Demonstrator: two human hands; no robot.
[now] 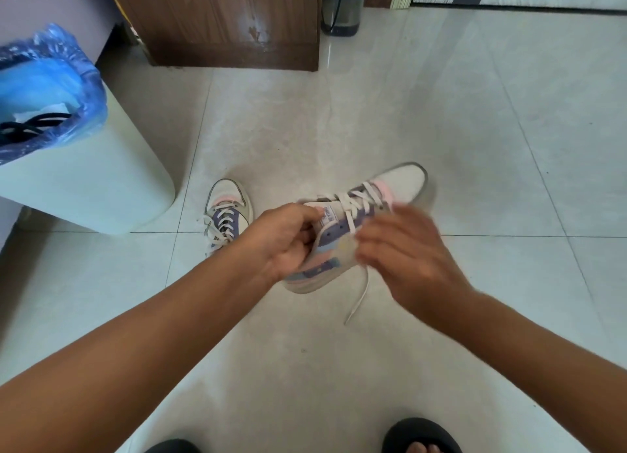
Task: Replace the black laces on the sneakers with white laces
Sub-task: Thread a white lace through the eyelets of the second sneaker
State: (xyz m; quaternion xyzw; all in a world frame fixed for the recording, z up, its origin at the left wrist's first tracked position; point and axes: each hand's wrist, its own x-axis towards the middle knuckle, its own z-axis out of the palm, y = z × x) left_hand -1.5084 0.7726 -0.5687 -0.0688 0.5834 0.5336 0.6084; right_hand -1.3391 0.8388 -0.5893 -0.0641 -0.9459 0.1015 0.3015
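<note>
Head view: left hand grips sneaker collar; right hand blurred, grip unclear; white lace dangling; tongue label unreadable.

- The right hand is motion-blurred; whether its fingers pinch the white lace cannot be told.
- The left hand hides the held sneaker's collar.
- The left forearm covers the heel of the second sneaker, left of it.

A pastel sneaker with white laces points toward 1 o'clock, one end dangling. The second sneaker, white-laced, stands at 9 o'clock. Black laces lie in the bin.
</note>
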